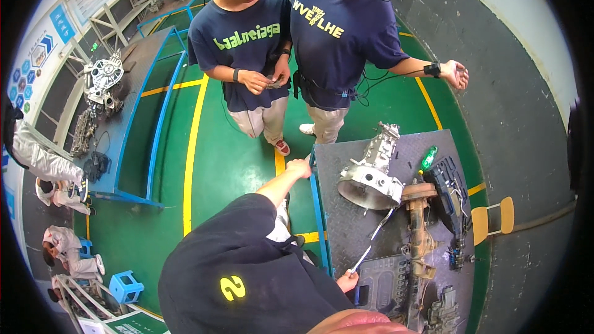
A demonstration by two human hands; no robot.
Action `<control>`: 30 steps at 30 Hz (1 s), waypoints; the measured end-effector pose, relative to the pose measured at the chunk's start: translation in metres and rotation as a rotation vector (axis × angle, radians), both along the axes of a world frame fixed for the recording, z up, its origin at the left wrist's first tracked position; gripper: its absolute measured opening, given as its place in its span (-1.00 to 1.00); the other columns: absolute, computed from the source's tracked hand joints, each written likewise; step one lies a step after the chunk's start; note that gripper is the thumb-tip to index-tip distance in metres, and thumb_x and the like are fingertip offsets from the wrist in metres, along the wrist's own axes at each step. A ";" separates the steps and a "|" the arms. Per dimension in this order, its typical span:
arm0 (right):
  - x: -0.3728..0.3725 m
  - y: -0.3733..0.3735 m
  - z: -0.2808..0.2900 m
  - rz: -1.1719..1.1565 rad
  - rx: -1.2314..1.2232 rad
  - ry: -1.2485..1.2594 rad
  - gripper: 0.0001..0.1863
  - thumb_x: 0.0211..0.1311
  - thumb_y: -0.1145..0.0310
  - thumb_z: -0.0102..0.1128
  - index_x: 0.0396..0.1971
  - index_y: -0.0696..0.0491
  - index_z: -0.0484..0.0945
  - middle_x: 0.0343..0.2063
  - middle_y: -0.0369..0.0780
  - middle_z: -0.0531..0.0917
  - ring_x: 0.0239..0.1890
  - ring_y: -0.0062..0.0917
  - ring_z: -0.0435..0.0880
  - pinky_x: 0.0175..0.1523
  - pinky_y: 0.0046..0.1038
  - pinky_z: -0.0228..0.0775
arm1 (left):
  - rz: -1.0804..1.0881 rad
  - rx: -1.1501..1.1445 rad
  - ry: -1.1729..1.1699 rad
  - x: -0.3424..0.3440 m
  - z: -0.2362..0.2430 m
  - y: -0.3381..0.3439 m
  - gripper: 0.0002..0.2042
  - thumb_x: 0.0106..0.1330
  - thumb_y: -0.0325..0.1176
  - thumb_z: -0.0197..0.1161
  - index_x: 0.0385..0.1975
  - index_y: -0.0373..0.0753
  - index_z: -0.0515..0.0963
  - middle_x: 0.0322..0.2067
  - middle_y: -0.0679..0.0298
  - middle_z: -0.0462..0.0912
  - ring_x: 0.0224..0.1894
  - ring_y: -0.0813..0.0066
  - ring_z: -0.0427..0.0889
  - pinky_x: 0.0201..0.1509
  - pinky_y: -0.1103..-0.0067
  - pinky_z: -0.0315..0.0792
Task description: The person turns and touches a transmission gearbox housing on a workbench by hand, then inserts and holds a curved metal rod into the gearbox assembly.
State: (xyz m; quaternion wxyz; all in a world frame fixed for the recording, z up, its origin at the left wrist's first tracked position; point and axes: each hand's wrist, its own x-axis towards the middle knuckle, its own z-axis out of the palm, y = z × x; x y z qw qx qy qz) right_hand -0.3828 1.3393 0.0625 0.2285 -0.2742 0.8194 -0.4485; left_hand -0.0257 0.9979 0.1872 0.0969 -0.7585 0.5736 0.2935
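My left hand [300, 167] is closed at the near left corner of a dark metal workbench [339, 235], its fingers at the blue edge. Low over the bench, my right hand [348, 280] grips one end of a long, slim silver bar tool [371, 240]. The bar's far end reaches the rim of a gearbox [371, 182], whose wide bell-shaped housing faces me. To its right lies a rusty axle-like part [421, 238] with a round flange. A black moulded tool case [385, 281] is just right of my right hand.
An open black case [450, 195] and a green bottle [429, 158] lie on the bench's right side. Two people [241, 49] stand beyond the bench. Left is a long blue table [133, 117] with engine parts; a blue stool [126, 287] stands lower left, a chair [492, 219] right.
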 end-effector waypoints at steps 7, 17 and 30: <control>-0.019 0.001 -0.019 -0.004 0.196 -0.186 -0.67 0.19 0.42 0.27 -0.15 0.33 0.50 -0.30 -0.07 0.64 -0.26 -0.38 0.57 -0.09 -0.38 0.38 | 0.176 0.096 -0.021 0.096 -0.062 0.123 -0.68 0.12 -0.25 0.15 -0.16 -0.20 0.66 -0.08 0.10 0.66 -0.01 0.16 0.63 0.03 0.31 0.51; -0.033 0.011 0.020 0.479 0.575 0.056 -0.69 0.15 0.24 0.20 -0.44 0.25 0.65 -0.52 0.03 0.67 -0.41 -0.19 0.66 -0.23 -0.23 0.42 | 0.558 0.185 -0.282 0.164 -0.133 0.337 -0.75 0.19 -0.26 0.08 -0.31 -0.10 0.71 -0.21 0.21 0.72 -0.09 0.24 0.69 -0.08 0.41 0.55; -0.049 0.009 -0.013 0.684 0.458 0.005 -0.69 0.13 0.31 0.08 -0.53 0.29 0.61 -0.55 0.07 0.64 -0.41 -0.12 0.66 -0.20 -0.26 0.46 | 0.602 0.333 0.015 0.151 -0.078 0.271 -0.56 0.19 -0.11 0.09 0.00 -0.19 0.58 0.07 0.08 0.57 0.14 0.11 0.53 0.19 0.33 0.41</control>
